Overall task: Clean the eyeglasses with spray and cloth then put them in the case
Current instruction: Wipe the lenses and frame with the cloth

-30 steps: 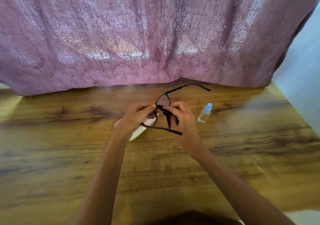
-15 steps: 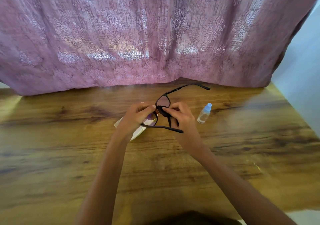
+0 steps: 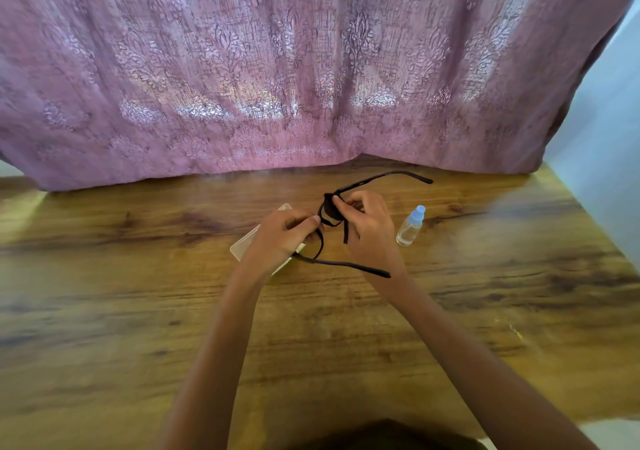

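Two bare hands hold a pair of black eyeglasses (image 3: 341,263) just above a wooden table (image 3: 138,293). The left hand (image 3: 284,238) has its fingers curled, with thumb and forefinger pinching the frame beside the near lens. The right hand (image 3: 372,238) pinches a dark cloth (image 3: 330,209) folded over the far lens, and a strip of the cloth hangs down between the hands. Both arms of the eyeglasses are unfolded and point right: the far one reaches out over the table, and the near one crosses in front of the right wrist.

A pale case (image 3: 242,247) lies flat on the table beneath the left hand and is partly hidden by it; whether it is open cannot be told. A small clear spray bottle (image 3: 410,226) with a light blue cap stands on the table just right of the right hand, not touching it. A pink patterned curtain (image 3: 311,68) hangs along the table's far edge, and a pale wall (image 3: 606,138) is at far right.
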### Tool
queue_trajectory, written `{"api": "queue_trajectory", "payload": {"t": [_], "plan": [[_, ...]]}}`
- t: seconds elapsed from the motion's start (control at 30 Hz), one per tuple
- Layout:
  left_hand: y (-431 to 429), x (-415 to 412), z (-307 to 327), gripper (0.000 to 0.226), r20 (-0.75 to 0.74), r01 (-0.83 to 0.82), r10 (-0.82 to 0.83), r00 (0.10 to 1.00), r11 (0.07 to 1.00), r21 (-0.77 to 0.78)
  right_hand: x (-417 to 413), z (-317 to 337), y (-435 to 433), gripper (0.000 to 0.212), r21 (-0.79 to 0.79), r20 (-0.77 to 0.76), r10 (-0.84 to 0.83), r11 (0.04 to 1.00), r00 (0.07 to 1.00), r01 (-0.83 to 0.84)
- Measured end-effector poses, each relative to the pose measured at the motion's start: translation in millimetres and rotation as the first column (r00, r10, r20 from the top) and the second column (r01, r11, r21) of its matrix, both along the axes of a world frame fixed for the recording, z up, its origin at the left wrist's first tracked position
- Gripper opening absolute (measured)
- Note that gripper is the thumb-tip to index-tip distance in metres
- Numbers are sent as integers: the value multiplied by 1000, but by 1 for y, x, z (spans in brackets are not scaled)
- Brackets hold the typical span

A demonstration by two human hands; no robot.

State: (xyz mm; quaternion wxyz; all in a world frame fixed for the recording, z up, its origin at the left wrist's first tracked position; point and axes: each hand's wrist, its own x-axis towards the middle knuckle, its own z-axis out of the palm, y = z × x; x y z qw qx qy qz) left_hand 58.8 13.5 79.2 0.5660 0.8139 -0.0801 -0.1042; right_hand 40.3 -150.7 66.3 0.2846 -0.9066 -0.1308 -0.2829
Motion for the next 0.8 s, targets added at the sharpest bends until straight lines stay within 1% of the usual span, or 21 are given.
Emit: {"api": "queue_trajectory", "payload": {"t": [0.1, 0.27, 0.4, 0.47, 0.53, 0.57, 0.6, 0.63, 0.67, 0.7, 0.73, 0.8], "plan": [[0, -1, 1, 26, 7, -26, 26, 1000, 999, -45, 3, 0, -1, 29, -29, 4, -19, 999, 1000, 19], [3, 1, 1, 27, -60, -98, 92, 994, 990, -102, -3, -4, 1, 31, -12, -44, -17, 1000, 999, 16], [2, 1, -1, 27, -50, -121, 115, 992, 986, -119, -9, -5, 5, 34, 116, -104, 53, 992, 993, -41], [1, 1, -3, 28, -52, -139, 134, 990, 982, -129, -10, -6, 9, 33, 218, -148, 86, 975, 985, -52], [1, 1, -6, 28, -50, -151, 146, 988, 982, -112, -8, -6, 11, 26, 320, -214, 86, 947, 973, -13], [1, 2, -7, 28, -41, -154, 151, 988, 984, -91, -4, -7, 11, 22, 371, -278, 83, 928, 957, 28], [1, 2, -9, 27, -27, -157, 156, 987, 985, -67, 0, -8, 9, 17, 439, -369, 95, 895, 925, 83], [1, 3, -10, 27, -12, -161, 160, 987, 986, -46, 2, -9, 6, 14, 534, -465, 142, 833, 874, 149], [1, 3, -10, 28, 0, -166, 166, 986, 986, -30, 3, -9, 4, 11, 642, -528, 227, 737, 818, 209], [1, 4, -11, 28, 8, -173, 173, 985, 985, -21, 2, -11, 2, 11, 736, -542, 319, 627, 777, 255], [0, 4, -11, 28, 8, -185, 185, 983, 982, -20, 1, -11, 0, 11, 807, -517, 399, 521, 757, 277], [-2, 5, -10, 29, -18, -241, 240, 971, 970, -34, -3, -12, -1, 13, 898, -426, 519, 343, 742, 276]]}}
